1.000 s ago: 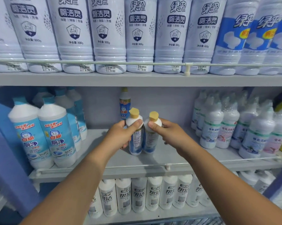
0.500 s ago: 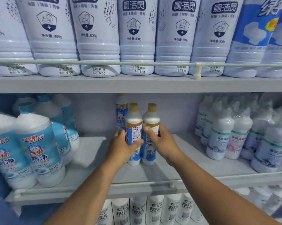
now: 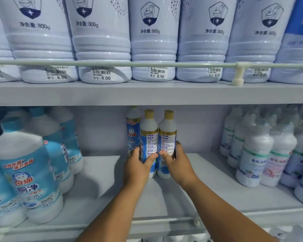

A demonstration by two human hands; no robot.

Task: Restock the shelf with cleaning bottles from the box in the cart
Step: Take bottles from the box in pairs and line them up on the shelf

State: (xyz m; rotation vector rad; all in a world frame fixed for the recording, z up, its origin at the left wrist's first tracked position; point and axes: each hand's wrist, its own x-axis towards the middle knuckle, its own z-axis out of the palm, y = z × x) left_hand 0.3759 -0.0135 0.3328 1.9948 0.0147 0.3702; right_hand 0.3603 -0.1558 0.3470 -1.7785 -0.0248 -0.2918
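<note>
two bottles (image 3: 157, 137) stand side by side, touching, on the middle shelf (image 3: 208, 189), just in front of a third bottle (image 3: 133, 130) (partly hidden). the left hand (image 3: 136, 169) grips the left one, the right hand (image 3: 179, 165) the right one. large bottles (image 3: 30, 172) stand to the left, wrapped bottles (image 3: 255, 154) to the right, a row of big bottles (image 3: 153, 41) on the upper shelf (image 3: 147, 92).

Both hands have pushed the two gold-capped bottles (image 3: 157, 142) deeper along the middle shelf (image 3: 98, 180), now upright.

Top-row bottles (image 3: 152, 41) lose their caps to the frame's upper edge; left-hand blue bottles (image 3: 26, 172) blur (labels unreadable).
</note>
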